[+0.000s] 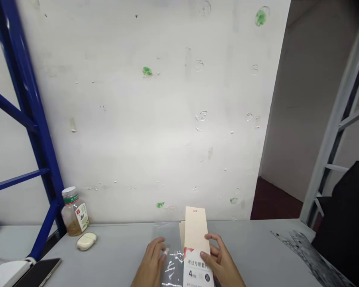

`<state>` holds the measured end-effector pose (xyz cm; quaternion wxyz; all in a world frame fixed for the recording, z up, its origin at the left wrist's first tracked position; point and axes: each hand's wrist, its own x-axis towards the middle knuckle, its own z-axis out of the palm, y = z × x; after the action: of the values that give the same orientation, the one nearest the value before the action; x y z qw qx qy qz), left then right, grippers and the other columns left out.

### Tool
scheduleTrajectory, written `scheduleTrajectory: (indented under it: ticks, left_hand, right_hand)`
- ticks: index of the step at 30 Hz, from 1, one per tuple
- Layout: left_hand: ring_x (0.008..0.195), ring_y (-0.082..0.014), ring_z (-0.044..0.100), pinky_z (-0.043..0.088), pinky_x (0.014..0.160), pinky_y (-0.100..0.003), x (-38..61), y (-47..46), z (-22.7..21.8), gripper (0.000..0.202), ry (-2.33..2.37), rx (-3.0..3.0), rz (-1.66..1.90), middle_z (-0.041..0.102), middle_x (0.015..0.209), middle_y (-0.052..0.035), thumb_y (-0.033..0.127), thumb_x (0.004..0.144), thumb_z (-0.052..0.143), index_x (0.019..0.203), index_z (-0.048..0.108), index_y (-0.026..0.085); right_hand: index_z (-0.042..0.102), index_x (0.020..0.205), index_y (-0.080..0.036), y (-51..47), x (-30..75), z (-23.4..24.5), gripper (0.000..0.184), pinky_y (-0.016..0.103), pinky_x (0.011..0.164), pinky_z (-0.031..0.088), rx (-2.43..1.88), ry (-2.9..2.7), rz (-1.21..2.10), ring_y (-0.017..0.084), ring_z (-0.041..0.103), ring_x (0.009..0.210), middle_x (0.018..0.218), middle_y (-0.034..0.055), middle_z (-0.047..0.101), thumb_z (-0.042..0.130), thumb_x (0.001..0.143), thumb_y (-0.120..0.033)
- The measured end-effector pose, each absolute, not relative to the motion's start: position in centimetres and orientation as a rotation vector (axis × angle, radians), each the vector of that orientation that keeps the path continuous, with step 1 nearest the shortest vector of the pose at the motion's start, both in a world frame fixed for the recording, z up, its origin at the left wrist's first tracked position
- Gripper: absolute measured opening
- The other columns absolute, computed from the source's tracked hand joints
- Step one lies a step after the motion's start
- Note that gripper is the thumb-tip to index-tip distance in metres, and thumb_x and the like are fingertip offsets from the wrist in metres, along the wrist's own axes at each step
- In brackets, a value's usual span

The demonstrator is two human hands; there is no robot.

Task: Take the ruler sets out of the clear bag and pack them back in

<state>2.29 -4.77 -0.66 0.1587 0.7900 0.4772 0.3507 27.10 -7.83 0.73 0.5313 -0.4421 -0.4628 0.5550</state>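
Note:
My right hand (223, 261) grips the right edge of a long cream card pack (196, 231), thumb on its front. The lower part of the pack is white with a red corner, Chinese print for an exam ruler set and a large "4". Another cream strip (182, 233) shows behind its left edge. A clear plastic bag (172, 271), shiny with creases, lies beside the pack on the left. My left hand (151, 261) has curled fingers closed at the left edge of this bag. A small white spot shows by its fingertips; I cannot tell what it is.
At the left stand a jar (75, 213) with a white lid and a cream oval case (86, 241). A phone (37, 273) and a white device (7, 273) lie nearer, by the blue rack (32, 99). A black object (345, 227) is at the right edge of the grey table (116, 251).

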Motion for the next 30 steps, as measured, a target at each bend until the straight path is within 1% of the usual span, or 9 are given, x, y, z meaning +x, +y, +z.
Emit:
scheduleTrajectory:
  ticks: [3, 5, 9, 15, 17, 21, 23, 27, 30]
  left_hand:
    - [0.120, -0.0240, 0.055, 0.049, 0.099, -0.039, 2.9, -5.2, -0.8, 0.036, 1.356, 2.171, 1.057, 0.060, 0.127, -0.0091, 0.045, 0.099, 0.030, 0.096, 0.059, 0.024]
    - [0.120, -0.0232, 0.055, 0.048, 0.101, -0.039, 3.2, -5.6, -0.5, 0.035, 1.345, 2.139, 1.092, 0.061, 0.126, -0.0096, 0.045, 0.099, 0.030, 0.097, 0.058, 0.024]
    - [0.119, -0.0228, 0.057, 0.049, 0.100, -0.040, 3.1, -6.1, 0.8, 0.035, 1.307, 2.151, 1.063, 0.061, 0.126, -0.0100, 0.045, 0.099, 0.030, 0.098, 0.058, 0.024]
    - [0.113, -0.0234, 0.060, 0.051, 0.097, -0.038, 3.4, -6.1, 1.0, 0.039, 1.247, 2.263, 1.003, 0.065, 0.122, -0.0094, 0.049, 0.098, 0.032, 0.092, 0.060, 0.024]
    - [0.112, -0.0240, 0.061, 0.052, 0.095, -0.039, 3.6, -6.1, 0.6, 0.040, 1.256, 2.289, 1.025, 0.065, 0.121, -0.0091, 0.050, 0.099, 0.030, 0.090, 0.060, 0.024]
    - [0.115, -0.0246, 0.059, 0.052, 0.096, -0.040, 3.4, -6.0, 0.8, 0.038, 1.214, 2.369, 0.942, 0.064, 0.125, -0.0090, 0.044, 0.100, 0.029, 0.100, 0.061, 0.025]
    - [0.116, -0.0244, 0.058, 0.051, 0.098, -0.040, 3.2, -6.2, 1.3, 0.035, 1.205, 2.396, 0.898, 0.062, 0.127, -0.0087, 0.041, 0.100, 0.029, 0.104, 0.060, 0.025]
    - [0.121, -0.0247, 0.055, 0.049, 0.101, -0.043, 3.1, -7.0, 2.1, 0.032, 1.302, 2.350, 0.858, 0.060, 0.130, -0.0076, 0.039, 0.100, 0.031, 0.107, 0.059, 0.026]
    - [0.121, -0.0249, 0.055, 0.049, 0.101, -0.044, 3.2, -7.5, 2.5, 0.031, 1.379, 2.291, 0.840, 0.059, 0.131, -0.0080, 0.039, 0.100, 0.032, 0.104, 0.059, 0.024]
  right_hand:
    - [0.025, 0.141, -0.027, -8.0, 26.6, 0.6, 0.099, 0.039, 0.067, 0.052, -0.973, -0.996, 1.439, 0.028, 0.070, 0.074, 0.090, 0.0076, 0.073, 0.075, 0.063, -0.064]
    - [0.026, 0.143, -0.021, -7.9, 26.6, -0.3, 0.106, 0.038, 0.067, 0.052, -0.980, -1.023, 1.493, 0.029, 0.071, 0.073, 0.083, 0.0075, 0.074, 0.078, 0.060, -0.063]
    - [0.046, 0.133, -0.013, -7.3, 26.9, -2.7, 0.102, 0.031, 0.066, 0.049, -1.077, -1.173, 1.575, 0.025, 0.069, 0.069, 0.069, 0.0048, 0.072, 0.082, 0.051, -0.063]
    - [0.044, 0.139, -0.009, -7.0, 27.0, -2.6, 0.110, 0.023, 0.054, 0.037, -1.183, -1.272, 1.559, 0.014, 0.055, 0.052, 0.055, -0.0024, 0.061, 0.080, 0.051, -0.063]
    - [0.046, 0.139, -0.009, -7.3, 26.9, -1.6, 0.103, 0.022, 0.052, 0.033, -1.196, -1.306, 1.565, 0.011, 0.048, 0.049, 0.053, -0.0049, 0.056, 0.080, 0.054, -0.057]
    - [0.056, 0.133, -0.014, -8.0, 26.6, -0.3, 0.080, 0.020, 0.049, 0.026, -1.234, -1.330, 1.551, 0.007, 0.032, 0.046, 0.046, -0.0108, 0.038, 0.079, 0.060, -0.040]
    - [0.058, 0.130, -0.015, -8.4, 26.4, 0.1, 0.076, 0.020, 0.048, 0.025, -1.218, -1.310, 1.557, 0.007, 0.031, 0.047, 0.046, -0.0113, 0.033, 0.079, 0.060, -0.036]
    - [0.053, 0.135, -0.018, -9.4, 26.3, 0.8, 0.082, 0.019, 0.042, 0.026, -1.262, -1.174, 1.608, 0.007, 0.034, 0.043, 0.052, -0.0095, 0.041, 0.079, 0.060, -0.038]
    - [0.044, 0.141, -0.022, -10.1, 26.4, 1.5, 0.088, 0.017, 0.037, 0.017, -1.354, -1.121, 1.626, 0.005, 0.029, 0.039, 0.055, -0.0099, 0.042, 0.078, 0.061, -0.039]
